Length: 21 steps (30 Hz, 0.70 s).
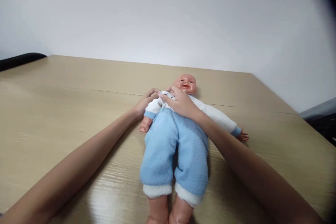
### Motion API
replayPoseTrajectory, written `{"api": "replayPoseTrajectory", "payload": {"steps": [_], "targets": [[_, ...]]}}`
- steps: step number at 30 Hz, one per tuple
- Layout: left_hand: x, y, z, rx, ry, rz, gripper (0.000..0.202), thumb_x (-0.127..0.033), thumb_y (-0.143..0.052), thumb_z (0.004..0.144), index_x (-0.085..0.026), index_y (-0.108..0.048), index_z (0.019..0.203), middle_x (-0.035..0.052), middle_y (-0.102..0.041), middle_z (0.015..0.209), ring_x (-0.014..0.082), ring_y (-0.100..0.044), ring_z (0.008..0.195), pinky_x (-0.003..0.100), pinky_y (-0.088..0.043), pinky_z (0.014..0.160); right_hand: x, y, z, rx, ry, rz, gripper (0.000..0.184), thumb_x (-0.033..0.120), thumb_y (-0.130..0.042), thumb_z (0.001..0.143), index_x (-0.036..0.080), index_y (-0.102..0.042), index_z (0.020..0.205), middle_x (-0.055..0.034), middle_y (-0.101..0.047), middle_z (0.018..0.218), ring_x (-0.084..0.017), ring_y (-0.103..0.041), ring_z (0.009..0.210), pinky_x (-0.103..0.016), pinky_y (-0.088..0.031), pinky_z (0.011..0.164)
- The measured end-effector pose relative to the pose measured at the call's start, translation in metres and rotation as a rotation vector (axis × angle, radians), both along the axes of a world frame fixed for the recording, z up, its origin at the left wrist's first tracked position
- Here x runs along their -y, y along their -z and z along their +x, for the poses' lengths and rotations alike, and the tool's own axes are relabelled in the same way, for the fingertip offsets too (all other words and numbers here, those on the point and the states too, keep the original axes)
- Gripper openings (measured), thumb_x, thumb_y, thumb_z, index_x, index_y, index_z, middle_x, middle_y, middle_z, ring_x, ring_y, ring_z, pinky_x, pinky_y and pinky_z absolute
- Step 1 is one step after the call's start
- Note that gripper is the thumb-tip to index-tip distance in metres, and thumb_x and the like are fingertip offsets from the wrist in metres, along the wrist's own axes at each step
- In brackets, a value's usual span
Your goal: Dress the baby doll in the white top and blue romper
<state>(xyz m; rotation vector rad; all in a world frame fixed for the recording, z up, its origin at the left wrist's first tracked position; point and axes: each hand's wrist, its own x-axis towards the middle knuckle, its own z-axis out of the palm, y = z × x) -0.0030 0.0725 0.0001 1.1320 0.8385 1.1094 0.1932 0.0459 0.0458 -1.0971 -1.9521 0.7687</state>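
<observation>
A baby doll (162, 161) lies on its back, head away from me. It wears light blue fleece trousers with white cuffs and a white top (219, 117) with blue cuffs. At the doll's shoulder on the left side of the view, my left hand (147, 100) has its fingers curled round the sleeve of the top. My right hand (181, 102) lies over the doll's chest, thumb and fingers closed on the top's cloth near the same shoulder. Part of the chest and neckline is hidden under it. The doll's other arm stretches out beneath my right forearm.
The doll rests on a wooden table (65, 112) with thin seams across it. A pale wall (157, 17) stands behind the far edge. Black curved objects show at the left edge (23, 60) and right edge (324, 126) of the view.
</observation>
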Motion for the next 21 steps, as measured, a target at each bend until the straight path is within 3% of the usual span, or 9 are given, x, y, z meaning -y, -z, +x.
{"api": "replayPoseTrajectory", "payload": {"steps": [8,12,17,21], "targets": [[-0.013,-0.018,-0.006,-0.202,0.164,0.091,0.033,-0.045,-0.089,0.076,-0.018,-0.077,0.091,0.0083,-0.077,0.098,0.0259,-0.072,0.091,0.037,-0.058,0.084,-0.010,0.002,0.006,-0.200,-0.004,-0.138,0.043,0.063,-0.075,0.090,0.025,-0.055,0.096,0.0010,-0.066,0.089,-0.019,-0.064,0.085,-0.032,-0.048,0.076],[-0.015,-0.022,-0.009,-0.293,0.192,0.141,0.034,-0.052,-0.083,0.083,-0.019,-0.078,0.091,0.0083,-0.075,0.097,0.0266,-0.070,0.093,0.037,-0.056,0.084,-0.012,0.001,0.009,-0.262,-0.026,-0.174,0.045,0.063,-0.078,0.087,0.024,-0.056,0.095,0.0000,-0.068,0.090,-0.020,-0.066,0.088,-0.031,-0.049,0.076],[-0.021,-0.016,-0.008,-0.217,0.198,0.106,0.032,-0.050,-0.085,0.084,-0.020,-0.073,0.088,0.0056,-0.072,0.093,0.0245,-0.070,0.088,0.038,-0.058,0.085,-0.015,0.001,0.013,-0.235,-0.017,-0.194,0.044,0.062,-0.078,0.087,0.024,-0.059,0.097,-0.0003,-0.069,0.088,-0.020,-0.065,0.084,-0.031,-0.048,0.071],[-0.032,-0.017,-0.002,-0.154,0.249,0.128,0.029,-0.045,-0.085,0.082,-0.020,-0.072,0.087,0.0056,-0.072,0.095,0.0239,-0.071,0.090,0.037,-0.059,0.086,-0.014,-0.011,0.019,-0.138,0.007,-0.208,0.040,0.060,-0.074,0.090,0.025,-0.056,0.098,0.0016,-0.066,0.081,-0.020,-0.062,0.075,-0.031,-0.043,0.065]]}}
